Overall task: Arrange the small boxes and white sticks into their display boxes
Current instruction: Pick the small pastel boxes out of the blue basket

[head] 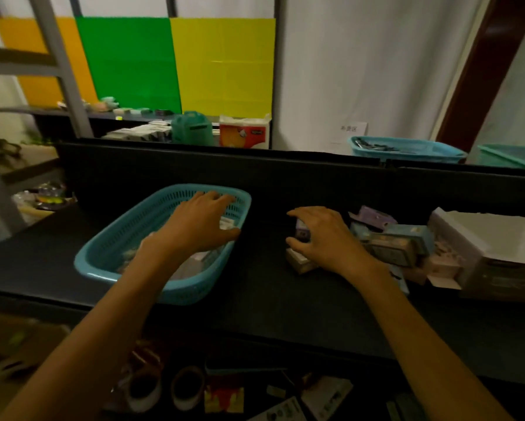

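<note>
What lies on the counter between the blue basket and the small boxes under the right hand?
Nothing: in the head view, bare black counter separates the basket from the boxes under the right hand.

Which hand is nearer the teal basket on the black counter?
Left. The left hand reaches inside the teal basket; the right hand sits apart, right of it, on small boxes.
</note>
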Motion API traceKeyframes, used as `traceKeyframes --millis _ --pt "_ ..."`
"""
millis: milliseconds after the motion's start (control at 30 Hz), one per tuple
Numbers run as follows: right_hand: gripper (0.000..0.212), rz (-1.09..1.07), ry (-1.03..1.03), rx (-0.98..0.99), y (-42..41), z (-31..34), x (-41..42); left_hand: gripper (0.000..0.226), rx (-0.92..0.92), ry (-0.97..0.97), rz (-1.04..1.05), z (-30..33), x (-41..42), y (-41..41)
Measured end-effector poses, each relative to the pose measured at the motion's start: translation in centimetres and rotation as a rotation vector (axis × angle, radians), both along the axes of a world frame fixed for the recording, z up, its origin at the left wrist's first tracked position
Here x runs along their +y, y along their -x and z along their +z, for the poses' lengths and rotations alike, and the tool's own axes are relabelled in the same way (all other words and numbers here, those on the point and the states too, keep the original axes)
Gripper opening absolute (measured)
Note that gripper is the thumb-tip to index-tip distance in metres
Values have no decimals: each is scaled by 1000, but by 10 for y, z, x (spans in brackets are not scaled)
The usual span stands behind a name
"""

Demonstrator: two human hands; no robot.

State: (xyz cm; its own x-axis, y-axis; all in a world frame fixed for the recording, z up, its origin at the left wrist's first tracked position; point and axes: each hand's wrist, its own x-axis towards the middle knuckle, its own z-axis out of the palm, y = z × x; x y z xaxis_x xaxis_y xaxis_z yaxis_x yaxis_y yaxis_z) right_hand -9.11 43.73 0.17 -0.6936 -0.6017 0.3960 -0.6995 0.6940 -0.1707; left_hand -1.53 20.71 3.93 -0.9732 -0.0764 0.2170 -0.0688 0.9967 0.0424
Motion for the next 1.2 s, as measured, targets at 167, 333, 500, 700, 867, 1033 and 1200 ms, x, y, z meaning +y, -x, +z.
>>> traceKeyframes --millis 167,333,500,700,867,1033,1200 --pt "57 64 23 0 -19 9 -63 72 8 -47 25 8 -65 -33" --pt "58 62 35 -75 -45 13 -121 69 17 -107 19 5 -121 -56" --pt "52 -13 62 -160 -65 8 -159 70 -23 -163 -51 1 -165 -60" --pt "46 -23 99 -342 -94 15 -175 61 -115 -314 -206 -11 -177 -59" --pt "62 33 47 -464 -121 19 -184 51 -189 -402 -348 -20 -178 -55" --pt "66 -16 49 -477 -114 13 -179 50 -291 -415 -410 -28 -172 -52" --pt "55 -132 160 -371 -95 17 -164 51 -322 -462 -365 -42 -166 -39"
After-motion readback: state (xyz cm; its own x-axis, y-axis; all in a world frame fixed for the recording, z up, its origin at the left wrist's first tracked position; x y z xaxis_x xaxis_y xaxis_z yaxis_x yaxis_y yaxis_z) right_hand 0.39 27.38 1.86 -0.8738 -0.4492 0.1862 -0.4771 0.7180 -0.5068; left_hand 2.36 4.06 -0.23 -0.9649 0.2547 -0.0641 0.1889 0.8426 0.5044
